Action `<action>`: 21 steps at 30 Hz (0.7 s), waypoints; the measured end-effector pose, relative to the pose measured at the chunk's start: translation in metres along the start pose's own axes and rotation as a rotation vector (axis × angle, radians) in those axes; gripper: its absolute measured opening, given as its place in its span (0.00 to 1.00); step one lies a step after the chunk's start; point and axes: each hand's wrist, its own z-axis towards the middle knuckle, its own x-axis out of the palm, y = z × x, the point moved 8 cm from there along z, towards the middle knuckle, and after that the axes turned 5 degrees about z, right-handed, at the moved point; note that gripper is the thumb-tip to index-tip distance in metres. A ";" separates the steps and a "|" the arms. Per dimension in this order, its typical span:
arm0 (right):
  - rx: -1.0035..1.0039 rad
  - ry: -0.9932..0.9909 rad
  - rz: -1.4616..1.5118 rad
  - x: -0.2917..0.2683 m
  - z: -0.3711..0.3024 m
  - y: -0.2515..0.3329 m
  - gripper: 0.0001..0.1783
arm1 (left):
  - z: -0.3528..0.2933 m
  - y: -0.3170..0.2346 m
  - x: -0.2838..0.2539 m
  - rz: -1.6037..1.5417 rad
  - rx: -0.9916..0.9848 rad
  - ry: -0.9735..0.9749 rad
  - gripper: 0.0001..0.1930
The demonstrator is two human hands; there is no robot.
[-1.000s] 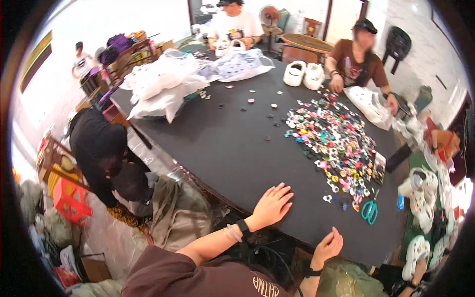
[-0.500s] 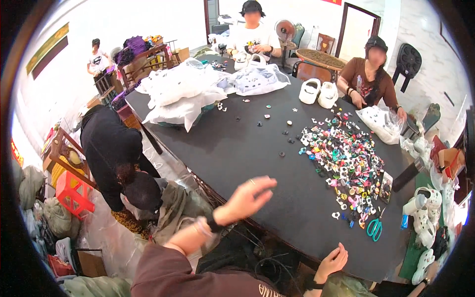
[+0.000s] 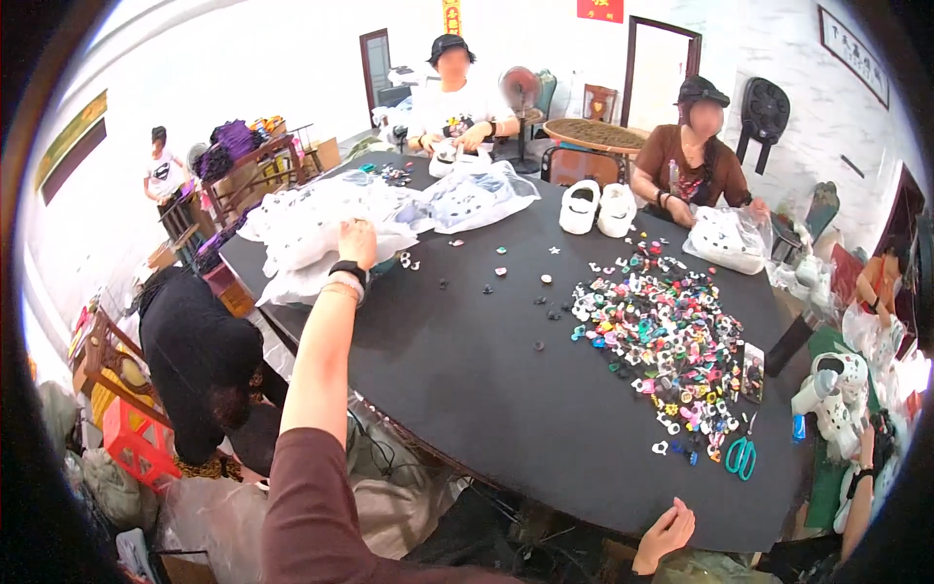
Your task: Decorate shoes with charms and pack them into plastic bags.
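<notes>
My left arm stretches across the dark table to a heap of clear plastic bags (image 3: 292, 238) holding white clogs. At the heap's near right side, my left hand (image 3: 357, 243) has its fingers curled closed on a plastic bag. My right hand (image 3: 668, 533) rests at the table's near edge, holding nothing, its fingers loosely stretched. Beyond it lie teal-handled scissors (image 3: 741, 457) and a large spread of small colourful shoe charms (image 3: 671, 341).
Two people sit at the table's far side, one handling a white clog (image 3: 457, 159), the other a bagged pair (image 3: 728, 238). White clogs (image 3: 597, 209) stand between them. A person in black bends at the left, near a red stool (image 3: 139, 445). A dark cylinder (image 3: 790, 341) stands at the right.
My left hand has swung forward and left from over the near table edge to the bag heap, its fingers closing. My right hand stays near the edge. The person at left bends lower.
</notes>
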 end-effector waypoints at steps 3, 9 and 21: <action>0.015 0.017 -0.008 -0.004 0.002 0.000 0.07 | 0.006 0.003 -0.009 -0.088 -0.082 -0.067 0.08; -0.011 0.052 0.012 0.000 0.011 0.011 0.07 | -0.002 0.067 -0.091 -0.881 -0.220 -0.700 0.06; 0.024 0.066 0.013 -0.001 0.000 -0.006 0.07 | -0.265 -0.165 -0.235 -0.994 0.996 0.106 0.05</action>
